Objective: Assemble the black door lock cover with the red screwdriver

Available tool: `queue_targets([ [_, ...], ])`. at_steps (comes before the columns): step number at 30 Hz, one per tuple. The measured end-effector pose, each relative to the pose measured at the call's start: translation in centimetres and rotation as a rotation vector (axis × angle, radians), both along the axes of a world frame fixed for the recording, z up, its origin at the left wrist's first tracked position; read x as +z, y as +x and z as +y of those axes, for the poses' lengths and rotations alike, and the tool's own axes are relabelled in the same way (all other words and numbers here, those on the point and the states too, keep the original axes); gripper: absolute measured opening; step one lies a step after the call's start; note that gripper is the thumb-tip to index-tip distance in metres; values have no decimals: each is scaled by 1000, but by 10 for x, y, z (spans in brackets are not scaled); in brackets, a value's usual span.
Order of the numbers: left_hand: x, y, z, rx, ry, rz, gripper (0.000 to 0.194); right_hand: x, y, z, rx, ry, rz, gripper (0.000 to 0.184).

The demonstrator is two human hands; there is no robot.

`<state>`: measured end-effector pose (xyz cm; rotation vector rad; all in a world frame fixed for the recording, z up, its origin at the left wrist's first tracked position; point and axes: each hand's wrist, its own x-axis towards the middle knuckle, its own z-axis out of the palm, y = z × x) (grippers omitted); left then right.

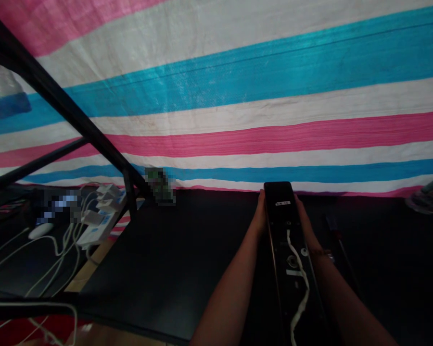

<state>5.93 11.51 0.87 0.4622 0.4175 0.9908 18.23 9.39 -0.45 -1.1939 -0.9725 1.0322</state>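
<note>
while the left hand (261, 211) and right hand (303, 217) grasp a black box (283, 250), a white cord (307, 290) lies nearer than their fingers.

A matte black bench (159, 269) runs across the middle and right, with its back edge against a striped sheet (238, 144). At its far left corner lies a small pixelated item (161, 186), too blurred to name. On the right side lies a slender dark tool (342, 247) with a touch of red along it, and near the far right edge sits a clear plastic bundle (427, 197). To the left, past a tan strip (81, 278), a second black surface (10, 274) bears a white power strip (95, 234) with white plug adapters (108, 196), loose white cables (61, 259) and a white oval object (41, 230) resembling a computer mouse.
</note>
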Motion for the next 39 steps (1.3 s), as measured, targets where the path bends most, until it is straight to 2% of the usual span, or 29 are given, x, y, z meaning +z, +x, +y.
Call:
queue_targets([
  [12,7,1,2,21,-1,-9,79,20,-8,4,36,-107,93,55],
  [17,4,0,3,33,-35,-8,73,19,-9,5,43,-112,138,54],
  [23,6,1,5,105,-94,26,70,21,-11,8,12,-88,168,43],
  [30,11,1,5,86,-87,48,70,24,-13,8,17,-47,201,44],
  [34,9,1,5,86,-77,34,71,23,-13,7,82,-47,236,50],
  [39,6,1,4,90,-70,33,71,21,-12,5,56,-82,194,51],
])
